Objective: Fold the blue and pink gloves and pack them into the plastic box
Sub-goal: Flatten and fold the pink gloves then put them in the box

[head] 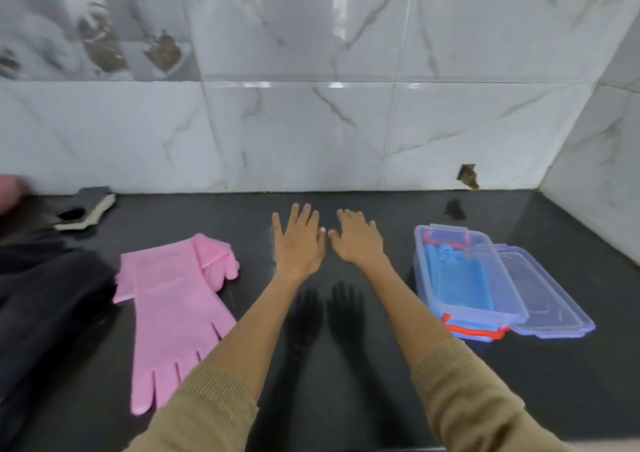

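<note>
Your counter (346, 399) fills the lower half of the frame, dark and glossy, its back edge meeting the marble wall (311, 133) along a straight line across the middle; at far right the wall turns a corner and cuts the counter off on a slant. The widest bare stretch runs down the centre, between the pink glove on the left and the box on the right, and your forearms reach up through it. A dark cloth (41, 296) crowds the left edge of the frame.

The pink glove (166, 313) lies flat at lower left, fingers pointing toward the bottom of the frame, its lower right edge slipping under your left sleeve. A second pink glove (218, 261) sits bunched at its upper right corner, touching it.

The box (460, 278) stands at centre right, open, with the blue gloves (457, 278) lying inside it. Its lid (547, 299) rests flat just beside the box's right wall, overlapping it slightly. A strip of counter stays bare between the lid and the corner wall.

Your left hand (298, 244) and right hand (358, 240) hover side by side at mid-frame, palms down, fingers straight and spread, grasping nothing, thumbs nearly touching. A dark sponge (86, 206) sits at the back edge, upper left
</note>
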`<state>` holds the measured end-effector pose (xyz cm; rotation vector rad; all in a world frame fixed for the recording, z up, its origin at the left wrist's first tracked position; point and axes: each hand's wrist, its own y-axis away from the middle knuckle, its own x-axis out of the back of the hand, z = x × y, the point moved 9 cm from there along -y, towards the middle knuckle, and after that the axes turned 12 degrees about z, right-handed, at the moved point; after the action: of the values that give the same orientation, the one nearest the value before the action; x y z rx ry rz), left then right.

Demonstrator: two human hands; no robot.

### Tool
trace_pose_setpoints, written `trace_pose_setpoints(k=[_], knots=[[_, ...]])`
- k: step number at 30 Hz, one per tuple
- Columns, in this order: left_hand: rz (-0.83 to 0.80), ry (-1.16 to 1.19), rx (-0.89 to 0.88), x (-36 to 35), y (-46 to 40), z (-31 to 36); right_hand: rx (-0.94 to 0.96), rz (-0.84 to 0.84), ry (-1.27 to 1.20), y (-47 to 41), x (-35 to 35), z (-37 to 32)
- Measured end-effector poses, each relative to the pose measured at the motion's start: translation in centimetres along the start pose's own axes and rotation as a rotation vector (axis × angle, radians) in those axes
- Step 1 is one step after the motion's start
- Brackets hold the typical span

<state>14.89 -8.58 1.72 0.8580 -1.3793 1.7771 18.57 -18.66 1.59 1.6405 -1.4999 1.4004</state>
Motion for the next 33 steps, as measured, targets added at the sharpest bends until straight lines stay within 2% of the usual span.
trace_pose_setpoints(k=[7,10,18,22,24,28,31,33], knots=[[-0.143,-0.126,0.256,-1.5,6.5,-10.7,0.172,-0.22,-0.017,3.8,-8.8,-6.9],[-0.159,-0.185,0.302,-1.2,8.4,-13.2,0.224,-0.28,-0.02,4.8,-11.2,-9.2],[0.014,0.008,0.583,0.8,10.4,-15.7,0.275,-0.25,-0.126,4.8,-12.4,-12.0],[0.002,-0.023,0.862,1.6,11.1,-17.0,0.27,-0.227,-0.175,4.6,-12.0,-12.4],[-0.02,-0.01,0.949,2.0,11.2,-17.5,0.282,-0.218,-0.187,4.7,-12.0,-12.6],[-0.078,0.151,0.904,2.7,9.9,-18.2,0.259,-0.167,-0.313,4.7,-11.4,-13.2],[-0.102,0.282,0.795,4.8,7.9,-18.2,0.126,-0.245,-0.557,4.6,-11.8,-13.3],[-0.212,0.407,0.687,5.7,6.7,-17.6,0.09,-0.28,-0.652,4.3,-11.9,-13.6]])
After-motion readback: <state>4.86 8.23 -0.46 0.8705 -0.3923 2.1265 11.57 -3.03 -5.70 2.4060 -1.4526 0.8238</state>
